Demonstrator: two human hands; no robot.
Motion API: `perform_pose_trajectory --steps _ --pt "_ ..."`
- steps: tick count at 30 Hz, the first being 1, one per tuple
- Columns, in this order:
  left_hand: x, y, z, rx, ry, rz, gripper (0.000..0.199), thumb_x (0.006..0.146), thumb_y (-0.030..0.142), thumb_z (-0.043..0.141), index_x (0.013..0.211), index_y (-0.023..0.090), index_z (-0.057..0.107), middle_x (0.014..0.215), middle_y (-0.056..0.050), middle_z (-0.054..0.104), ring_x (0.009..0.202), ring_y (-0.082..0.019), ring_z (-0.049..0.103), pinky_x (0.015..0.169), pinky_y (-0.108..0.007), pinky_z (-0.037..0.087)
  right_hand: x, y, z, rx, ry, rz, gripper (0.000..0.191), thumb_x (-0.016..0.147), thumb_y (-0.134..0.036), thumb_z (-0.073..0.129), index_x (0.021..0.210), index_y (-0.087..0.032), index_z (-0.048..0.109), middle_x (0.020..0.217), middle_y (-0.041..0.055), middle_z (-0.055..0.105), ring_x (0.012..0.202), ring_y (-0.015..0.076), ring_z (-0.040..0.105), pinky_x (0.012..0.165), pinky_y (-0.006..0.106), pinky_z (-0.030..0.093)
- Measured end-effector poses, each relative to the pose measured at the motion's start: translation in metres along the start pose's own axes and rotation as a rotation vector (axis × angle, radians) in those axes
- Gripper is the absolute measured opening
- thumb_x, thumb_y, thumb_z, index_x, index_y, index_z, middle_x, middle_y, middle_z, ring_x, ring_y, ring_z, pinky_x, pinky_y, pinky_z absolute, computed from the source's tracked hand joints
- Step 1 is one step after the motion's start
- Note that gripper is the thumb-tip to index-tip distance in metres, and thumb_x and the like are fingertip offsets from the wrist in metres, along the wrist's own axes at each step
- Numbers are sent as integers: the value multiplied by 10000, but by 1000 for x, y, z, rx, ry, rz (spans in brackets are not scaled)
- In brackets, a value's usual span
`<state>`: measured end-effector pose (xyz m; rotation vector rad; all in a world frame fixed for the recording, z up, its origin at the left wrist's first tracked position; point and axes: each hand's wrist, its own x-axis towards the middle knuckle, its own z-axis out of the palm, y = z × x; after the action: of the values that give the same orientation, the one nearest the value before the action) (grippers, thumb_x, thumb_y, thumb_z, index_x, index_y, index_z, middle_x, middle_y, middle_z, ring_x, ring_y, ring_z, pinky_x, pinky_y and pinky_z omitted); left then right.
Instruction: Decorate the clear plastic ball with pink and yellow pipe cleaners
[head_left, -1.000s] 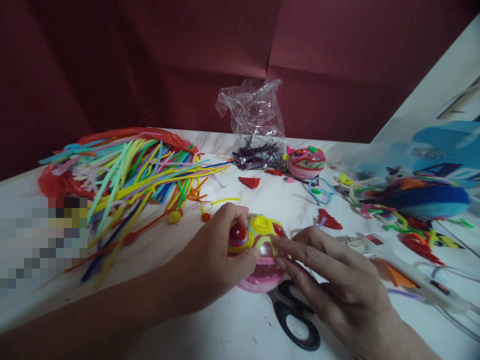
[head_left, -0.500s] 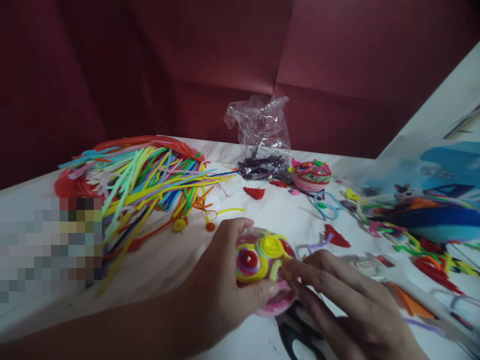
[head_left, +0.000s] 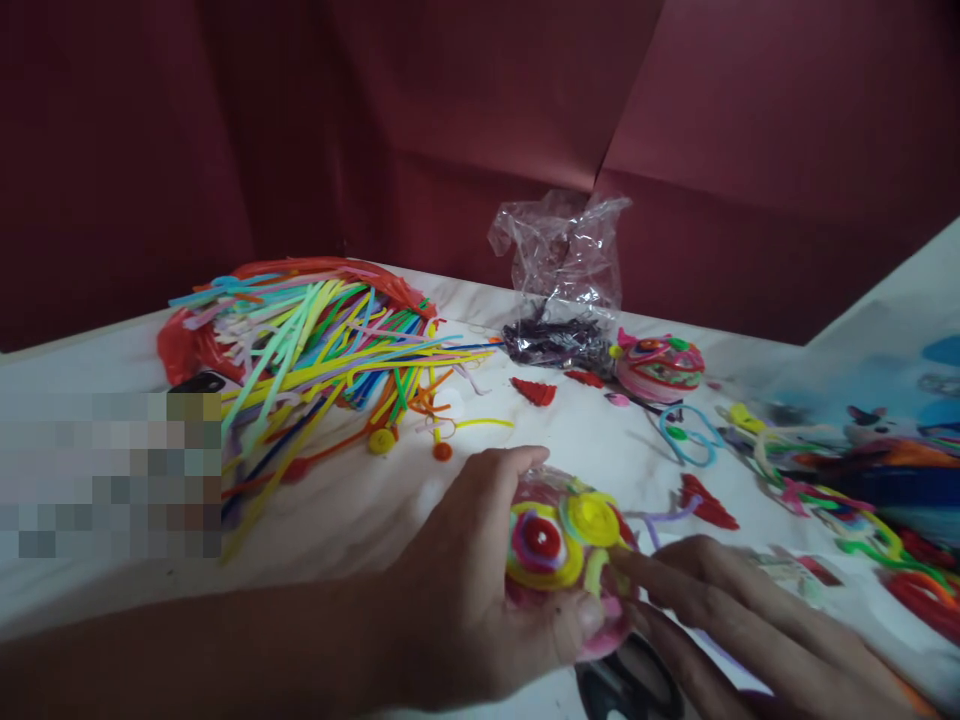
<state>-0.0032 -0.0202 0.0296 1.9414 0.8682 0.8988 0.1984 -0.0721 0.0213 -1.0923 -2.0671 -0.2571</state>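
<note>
My left hand (head_left: 480, 590) is wrapped round a clear and pink ball (head_left: 540, 560) covered with coiled pipe cleaners, its thumb across the lower front. One coil is yellow with a red centre; beside it sits a plain yellow coil (head_left: 592, 519). The fingertips of my right hand (head_left: 735, 620) press together against the ball's right side, near a short pale yellow-green strip (head_left: 596, 570). Anything small between those fingertips is hidden. Black scissor handles (head_left: 630, 680) lie under the ball, partly covered.
A heap of coloured pipe cleaners (head_left: 330, 340) spreads at the left. A clear bag (head_left: 562, 290) with dark strands stands at the back, beside another decorated ball (head_left: 660, 368). Red triangular pieces (head_left: 534, 391) and a blue loop (head_left: 686, 435) lie ahead; more pipe cleaners are at the right.
The whole view has shifted, so the table items appear further right. Both hands and the ball sit slightly lower and further right in the picture, with the same hold.
</note>
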Motion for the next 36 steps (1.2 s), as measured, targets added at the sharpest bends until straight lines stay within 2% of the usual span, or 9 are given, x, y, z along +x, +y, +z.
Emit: perform_pose_trajectory --steps 4,8,10,13,16,36 --pt "3 8 -1 54 -23 -77 672 666 329 684 1231 130 380 1279 -184 489 1158 -299 504 1009 -461 412 2 -5 -4 12 -30 22 311 934 -284 397 1092 -242 662 731 60 645 594 166 629 481 244 513" --pt "6 9 -1 66 -35 -77 640 692 289 656 1241 125 371 1243 -172 514 1132 -279 524 984 -428 429 2 -3 -10 -17 -160 -41 291 925 -199 436 1161 -177 606 780 74 624 645 154 628 514 226 528" --pt "8 6 0 64 -18 -43 585 706 276 649 1218 136 403 1225 -152 530 1114 -265 534 975 -409 435 1 -2 -11 -33 -180 -64 290 916 -164 451 1173 -152 584 790 76 611 652 148 621 512 219 521" --pt "11 1 2 91 6 76 460 729 249 624 1153 155 474 1192 -113 551 1109 -241 529 978 -384 427 0 -1 -10 -54 -139 -64 305 891 -123 487 1185 -137 568 796 74 605 645 145 612 503 220 509" --pt "13 -2 3 115 10 139 424 737 242 613 1137 172 487 1175 -93 564 1107 -232 524 972 -375 426 1 -1 -7 -66 -131 -51 311 881 -110 488 1180 -135 568 805 74 613 657 151 617 504 224 507" --pt "16 -7 2 158 13 215 389 788 225 553 1165 166 472 1182 -88 573 1093 -217 546 955 -357 445 8 -10 -1 -66 -31 -13 207 873 -119 501 1035 -146 628 763 50 640 627 130 635 497 200 510"
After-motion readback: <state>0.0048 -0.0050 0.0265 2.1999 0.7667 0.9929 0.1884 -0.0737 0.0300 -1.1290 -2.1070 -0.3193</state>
